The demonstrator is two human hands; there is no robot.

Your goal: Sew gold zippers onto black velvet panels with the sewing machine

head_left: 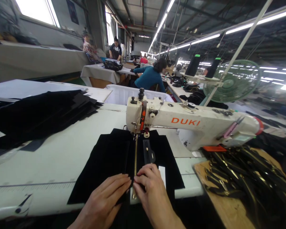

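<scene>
- Left hand: fingers close together, laid fairly flat on the black fabric, just left of the gold zip; cannot tell if anything is pinched underneath.
- Right hand: fingers bent, narrow gap between thumb and index, tips at the zip's right edge; cannot tell if they grip it.
- Zip runs lengthwise along the fabric, from under the sewing machine head, between the 2 hands, to a metal puller near the front edge.
- Fabric lies on the white worktop, far end under the machine head, near end over the front edge.
- Black guide plate right of the zip, just beyond the right hand; white strip beside that hand.
- Machine reads "DUKI" in orange.
- Stack of black pieces at left, well apart from the hands.
- Heap of black strips with gold zips at right, on a wooden board.
- Behind: white bin, person in teal, 2 black thread cones, green fan.
</scene>
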